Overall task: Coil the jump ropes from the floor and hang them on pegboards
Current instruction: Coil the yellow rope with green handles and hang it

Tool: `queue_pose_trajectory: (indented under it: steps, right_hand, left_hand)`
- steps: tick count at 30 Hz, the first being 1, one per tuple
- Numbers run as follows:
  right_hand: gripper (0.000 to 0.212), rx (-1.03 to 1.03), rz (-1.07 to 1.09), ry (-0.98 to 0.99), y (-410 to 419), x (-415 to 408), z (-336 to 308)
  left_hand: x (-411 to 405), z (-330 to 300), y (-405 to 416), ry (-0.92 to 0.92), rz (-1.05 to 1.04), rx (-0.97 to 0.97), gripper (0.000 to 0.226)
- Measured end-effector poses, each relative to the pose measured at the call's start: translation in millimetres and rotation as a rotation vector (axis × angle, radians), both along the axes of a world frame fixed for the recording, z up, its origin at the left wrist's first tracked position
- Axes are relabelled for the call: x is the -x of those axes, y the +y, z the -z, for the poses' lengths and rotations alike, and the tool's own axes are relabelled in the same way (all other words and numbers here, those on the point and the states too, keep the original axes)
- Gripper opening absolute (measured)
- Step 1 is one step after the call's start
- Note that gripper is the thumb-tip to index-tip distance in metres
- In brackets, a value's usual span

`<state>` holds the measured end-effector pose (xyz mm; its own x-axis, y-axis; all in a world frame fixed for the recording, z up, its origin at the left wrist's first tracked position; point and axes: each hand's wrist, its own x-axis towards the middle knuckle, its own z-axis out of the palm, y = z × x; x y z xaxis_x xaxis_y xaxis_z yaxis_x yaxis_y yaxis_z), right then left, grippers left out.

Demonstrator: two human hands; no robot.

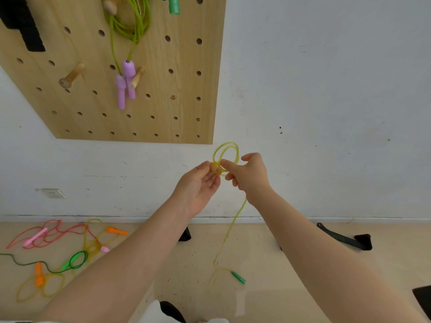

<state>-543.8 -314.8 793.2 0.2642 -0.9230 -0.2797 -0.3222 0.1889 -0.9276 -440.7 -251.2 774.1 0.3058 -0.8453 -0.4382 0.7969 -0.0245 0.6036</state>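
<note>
Pinching 1 yellow rope point(225, 157), 2 hands: left hand point(198, 183), right hand point(250, 176); 2 wooden pegs point(71, 75).

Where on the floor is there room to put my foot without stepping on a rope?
Bare floor lies right of the yellow rope and its green handle, before the black strap. The left is crowded with tangled ropes.
</note>
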Motion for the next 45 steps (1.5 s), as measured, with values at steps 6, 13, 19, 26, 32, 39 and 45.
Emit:
queue_pose_trajectory:
  steps: [6, 13, 19, 26, 32, 39, 45]
  right_hand:
    - [0.026, 0.542, -0.226, 0.222, -2.1, 5.6, 8.2]
    - [0.015, 0.676, -0.45, 0.218, -4.4, 6.6, 17.6]
    - [0.038, 0.023, -0.29, -0.476, -15.0, 18.8, -2.0]
    - [0.038, -0.191, -0.264, -0.749, -16.5, 20.1, 13.8]
    - [0.04, -0.36, -0.105, -0.646, -23.7, 23.3, 9.6]
    - [0.031, 0.18, -0.501, 0.168, -11.0, 21.0, 0.2]
    - [0.032, 0.621, -0.649, 0.547, -16.5, 26.2, -7.5]
  left_hand:
    - [-6.8, -5.4, 1.3, -0.259, 0.089, -0.012, 0.015]
    - [-20.2, -14.0, 1.7, -0.597, 0.137, -0.071, 0.012]
    - [-38.2, -5.3, 8.5, -0.772, 0.256, -0.211, 0.006]
    - [-47.3, 0.8, 10.8, -0.976, 0.634, -0.219, 0.025]
    - [-48.5, 8.0, 8.0, -0.762, 0.539, -0.104, 0.025]
    - [-28.3, 5.3, -0.7, -0.514, 0.208, -0.119, 0.026]
    - [-27.7, 3.3, -0.5, -0.564, 0.24, -0.183, 0.022]
